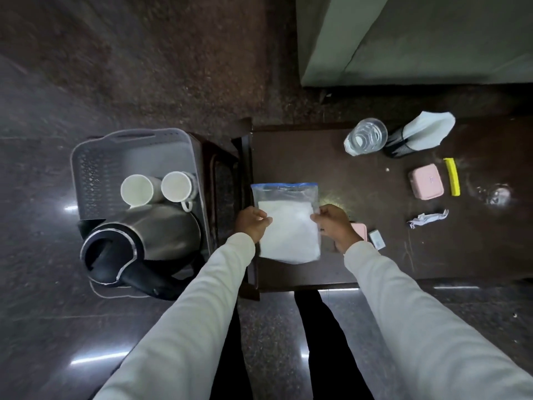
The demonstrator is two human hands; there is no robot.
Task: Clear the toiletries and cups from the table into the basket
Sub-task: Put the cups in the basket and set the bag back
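Observation:
A clear zip bag with white contents lies at the left end of the dark table. My left hand grips its left edge and my right hand grips its right edge. To the left, a grey basket on a stool holds two white cups and a steel kettle. On the table's right half lie a pink soap box, a yellow comb, a glass tumbler and a crumpled wrapper.
A black mesh holder with a white cloth stands beside the tumbler. A pink item and a small white sachet lie just right of my right hand. A clear glass object sits far right. A bed corner lies beyond the table.

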